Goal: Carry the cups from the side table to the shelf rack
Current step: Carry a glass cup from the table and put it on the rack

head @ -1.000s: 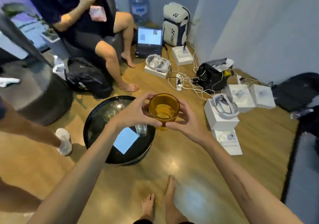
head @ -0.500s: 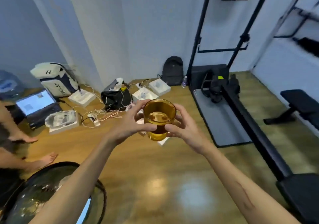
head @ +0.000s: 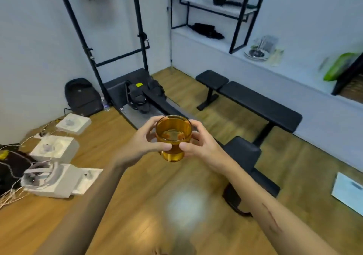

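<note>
Cup (head: 173, 137): amber, upright, liquid inside | left hand (head: 145, 143): grips its left side | right hand (head: 198, 143): grips its right side | shelf rack (head: 214, 9): ahead, well apart

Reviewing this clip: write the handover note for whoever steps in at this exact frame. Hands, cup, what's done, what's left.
Left hand and right hand both grip the amber cup, upright, some liquid inside, held in the air above the wooden floor.
Shelf rack is ahead at upper right, beyond the black bench.
Done: cup picked up. Left: walk it over and set it on the rack. The side table is out of view, so remaining cups can't be counted.
</note>
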